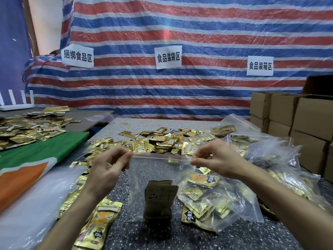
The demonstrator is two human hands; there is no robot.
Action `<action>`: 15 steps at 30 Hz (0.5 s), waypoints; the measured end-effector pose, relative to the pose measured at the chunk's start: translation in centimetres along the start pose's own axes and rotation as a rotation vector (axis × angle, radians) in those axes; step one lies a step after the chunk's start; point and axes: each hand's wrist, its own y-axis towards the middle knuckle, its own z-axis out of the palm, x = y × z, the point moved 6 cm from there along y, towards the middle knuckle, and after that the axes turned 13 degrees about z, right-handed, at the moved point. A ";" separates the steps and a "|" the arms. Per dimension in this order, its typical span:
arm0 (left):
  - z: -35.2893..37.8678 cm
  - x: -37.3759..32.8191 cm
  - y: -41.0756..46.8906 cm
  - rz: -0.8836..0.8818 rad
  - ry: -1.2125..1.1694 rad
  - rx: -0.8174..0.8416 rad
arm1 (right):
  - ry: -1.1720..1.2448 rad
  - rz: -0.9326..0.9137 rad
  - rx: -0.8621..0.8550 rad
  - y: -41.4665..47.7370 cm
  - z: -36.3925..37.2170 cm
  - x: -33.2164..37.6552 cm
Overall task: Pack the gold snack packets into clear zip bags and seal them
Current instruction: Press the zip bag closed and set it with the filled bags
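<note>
Head view: person holds a clear zip bag up in front of the chest, over the speckled counter, w/ a few snack packets sunk to its bottom. Through the plastic they look dull olive, not gold. Step in hand is prob. the seal. The red-lined zip strip runs taut btwn both hands, but whether its tracks are already mated can't be told. To do it well: hold the strip straight and level, pinch one end firmly, then slide thumb + forefinger along to the other end w/ even pressure. Squeeze air out before the last bit closes. Packets sit low, so nothing should foul the track, and a quick tug after would confirm it. Left hand pinches the left end of the strip, thumb on top, other fingers curled under. Right hand pinches the right end the same way, fingertips at the corner. Both forearms rise from the bottom edge and angle inward, wrists a bit bent. Can't tell if the bag's bottom touches the counter. Loose gold packets lie heaped just beyond, and filled bags lie near the right forearm.
</note>
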 end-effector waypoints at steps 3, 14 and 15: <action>-0.1 0.1 -0.2 0.002 0.003 -0.011 | -0.023 -0.010 -0.014 -0.3 0.0 0.2; -0.2 1.2 -0.4 -0.063 0.109 0.031 | 0.188 -0.013 0.020 -0.8 0.0 0.2; -0.2 1.4 -0.4 -0.095 0.132 0.038 | 0.197 -0.011 0.014 -0.9 0.1 0.2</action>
